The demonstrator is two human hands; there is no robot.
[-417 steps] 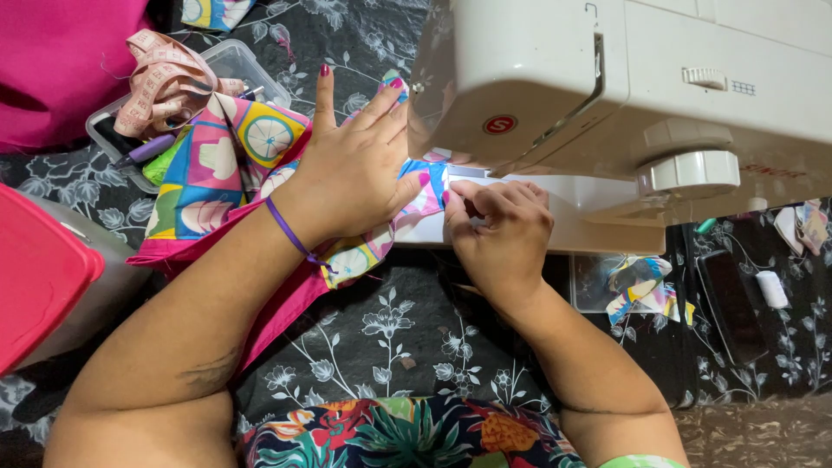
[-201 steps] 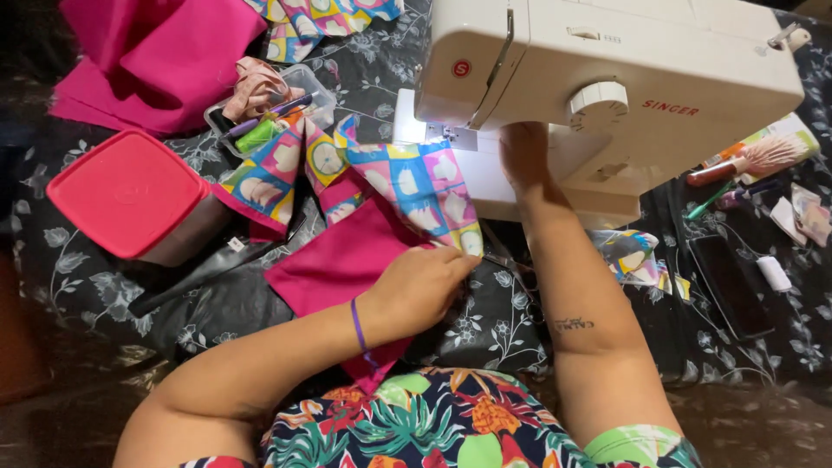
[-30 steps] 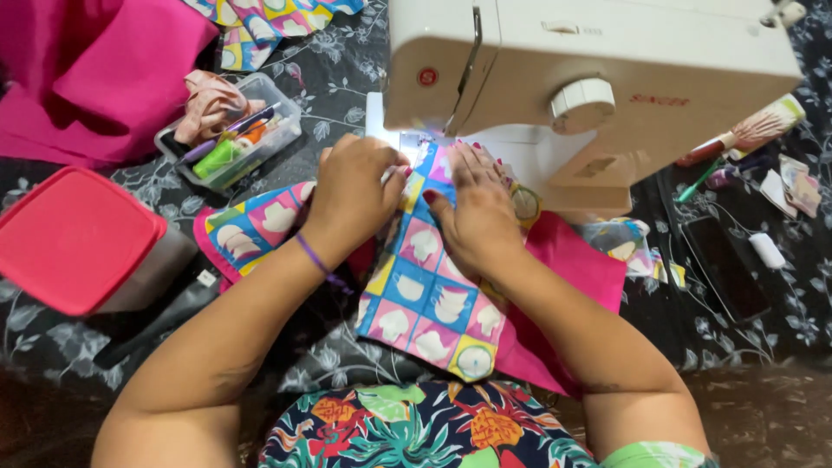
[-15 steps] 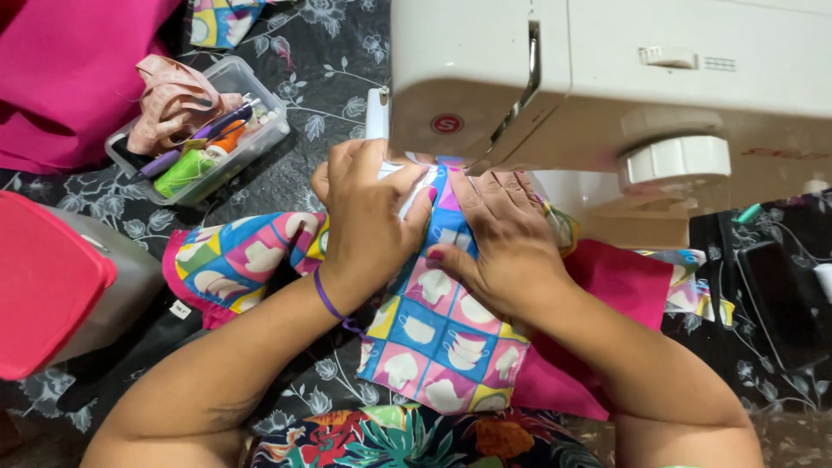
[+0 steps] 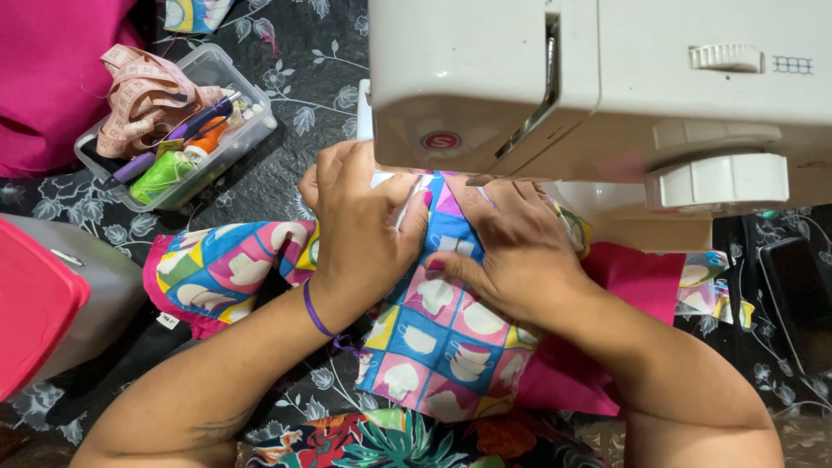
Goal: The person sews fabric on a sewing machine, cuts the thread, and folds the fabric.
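Both the left hand (image 5: 364,230) and right hand (image 5: 511,251) press flat, fingers spread, on the patchwork fabric (image 5: 442,338) at frame centre, under the sewing machine (image 5: 598,87). Fingertips sit near the hidden needle; a slip risks a prick.

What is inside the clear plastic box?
The clear plastic box holds a coiled pink measuring tape, a green thread spool, an orange-tipped tool and purple handles. Whatever lies beneath these is covered.

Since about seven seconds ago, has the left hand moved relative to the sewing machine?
Yes. The left hand went from the pink cloth near the body up to the patterned fabric, right against the front of the sewing machine, beside the right hand.
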